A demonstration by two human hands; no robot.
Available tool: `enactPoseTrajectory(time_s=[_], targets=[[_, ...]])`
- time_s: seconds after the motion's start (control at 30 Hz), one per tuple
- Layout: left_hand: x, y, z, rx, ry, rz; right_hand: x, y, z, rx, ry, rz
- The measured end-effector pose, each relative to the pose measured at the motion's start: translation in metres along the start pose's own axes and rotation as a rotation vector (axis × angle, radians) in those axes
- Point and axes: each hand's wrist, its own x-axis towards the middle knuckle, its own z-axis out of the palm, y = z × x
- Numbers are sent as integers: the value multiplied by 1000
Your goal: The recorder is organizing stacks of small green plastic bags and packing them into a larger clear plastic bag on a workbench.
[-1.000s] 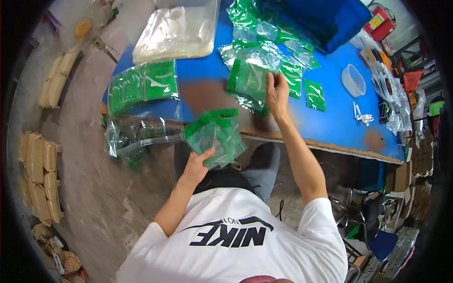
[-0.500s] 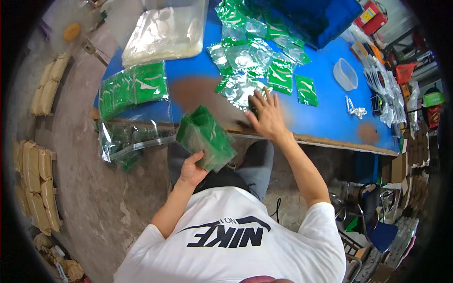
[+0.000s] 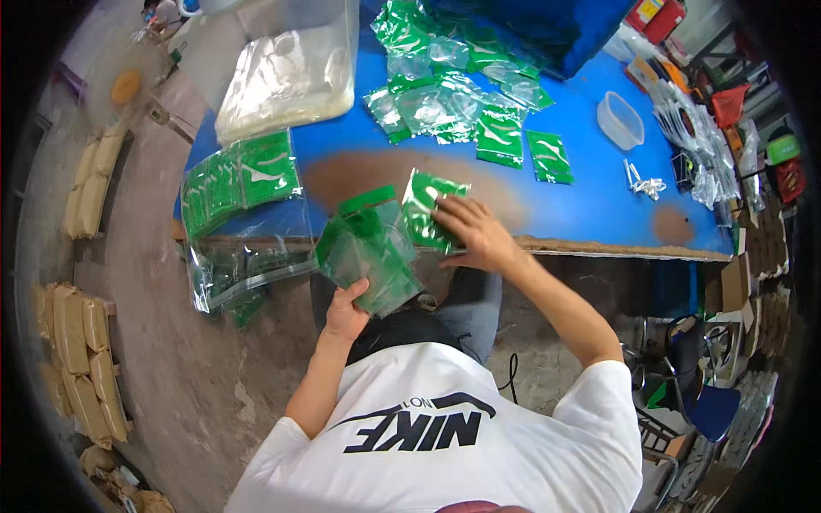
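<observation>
My left hand (image 3: pixel 346 315) is closed on the lower end of a fanned stack of green and clear plastic packets (image 3: pixel 369 256), held in front of the table's near edge. Beside that stack, a single shiny green packet (image 3: pixel 420 205) lies at the table edge under the fingers of my right hand (image 3: pixel 481 236), whose thumb is at its lower side. Farther back is a loose heap of similar green packets (image 3: pixel 457 103). To the left, a large clear zip bag (image 3: pixel 256 235) holds rows of green packets and hangs partly over the edge.
The blue table (image 3: pixel 590 214) has brown worn patches. On it are a stack of clear bags (image 3: pixel 286 81), a blue bin (image 3: pixel 530 38), a clear plastic tub (image 3: pixel 620 120) and small white pieces (image 3: pixel 643 184). Tan sacks (image 3: pixel 81 350) stand at left; a chair (image 3: pixel 710 410) is at right.
My right hand has drawn a green packet from the heap toward me, next to the stack in my left hand. The left hand keeps its hold, and the view has shifted slightly.
</observation>
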Motion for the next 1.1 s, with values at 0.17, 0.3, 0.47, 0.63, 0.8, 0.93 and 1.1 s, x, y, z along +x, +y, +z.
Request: enactPoseTrajectory(time_s=[0.17,0.3,0.47,0.63,0.8,0.93,1.1], targets=[[0,13,-16,29,-109,-52,-19,-34,15,273,346,231],[9,6,-17,-44,-152,-170,19,-62,-28,1111,17,699],[18,-10,22,169,-95,-112,50,38,-15,295,485,450],[-1,-6,7,146,-70,-82,9,44,-17,-136,26,513],[-3,-9,-37,-59,-164,-210,-30,-36,4,42,337,178],[9,-15,5,-186,-271,-239,-10,-84,17,1157,723,666],[19,-14,4,-171,-42,-48,14,-38,-23,658,293,432]])
